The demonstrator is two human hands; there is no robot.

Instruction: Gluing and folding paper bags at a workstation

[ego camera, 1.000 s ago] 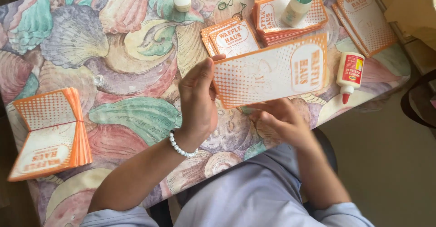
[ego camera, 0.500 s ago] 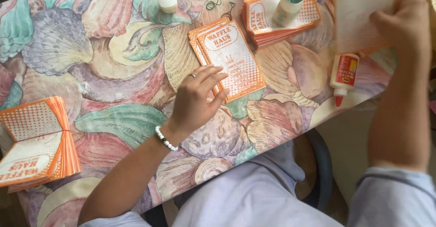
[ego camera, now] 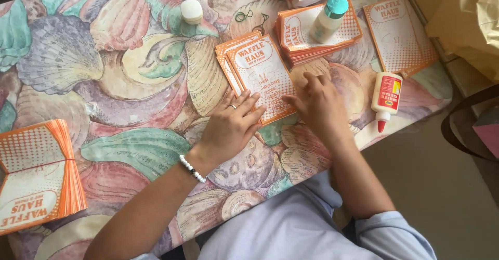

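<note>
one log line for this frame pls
left hand: flat on orange card stack | right hand: fingertips on same stack | glue bottle: lying at right, untouched | table: shell-pattern cloth

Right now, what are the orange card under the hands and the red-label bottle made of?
Orange card: looks like thin matte card or paper, printed; lies flat, sharp edges, no gloss. Both hands rest on it. Red-label bottle: probably white plastic, smooth and slightly shiny, with a red nozzle tip.

Probably a home craft table: shell-patterned tablecloth (ego camera: 119,73), glue bottle (ego camera: 385,94), stacked orange cards (ego camera: 36,179).
</note>
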